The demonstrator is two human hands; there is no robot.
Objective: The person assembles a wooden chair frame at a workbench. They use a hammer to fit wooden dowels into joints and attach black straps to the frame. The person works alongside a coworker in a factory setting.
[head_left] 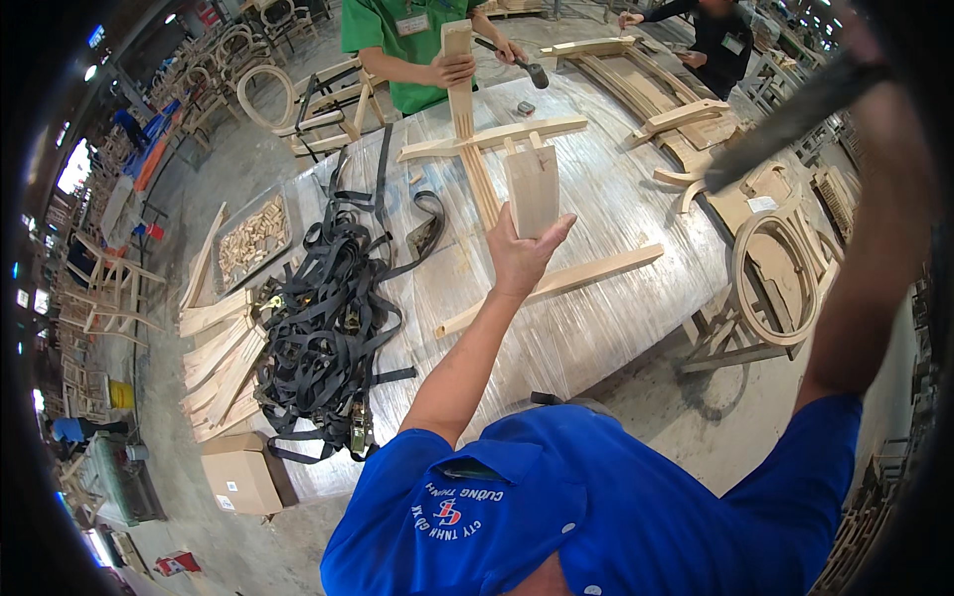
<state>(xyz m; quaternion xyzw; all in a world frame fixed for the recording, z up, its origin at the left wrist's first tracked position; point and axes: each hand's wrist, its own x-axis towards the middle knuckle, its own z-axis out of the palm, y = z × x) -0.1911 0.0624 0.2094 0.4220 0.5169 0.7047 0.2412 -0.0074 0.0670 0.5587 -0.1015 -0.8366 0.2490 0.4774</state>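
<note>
My left hand (524, 256) is closed round the lower end of a short, wide pale wooden block (534, 191), held up over the table. Two pegs stick out of the block's far end. My right hand (887, 111), raised at the far right and blurred, grips a long dark tool (780, 127); its kind is smeared by motion. Just beyond the block, a crosswise wooden rail (542, 130) meets upright slats (480, 184). A loose wooden bar (586, 281) lies on the table behind my left wrist.
The table (636, 328) has a film-like covering. On its left are tangled black straps (328, 318), a tray (288, 233) of small dowels, wooden slats (224, 368) and a cardboard box (243, 475). Opposite, a person in green (412, 50) holds a post and a black mallet (538, 75). Oval frames (740, 283) stand right.
</note>
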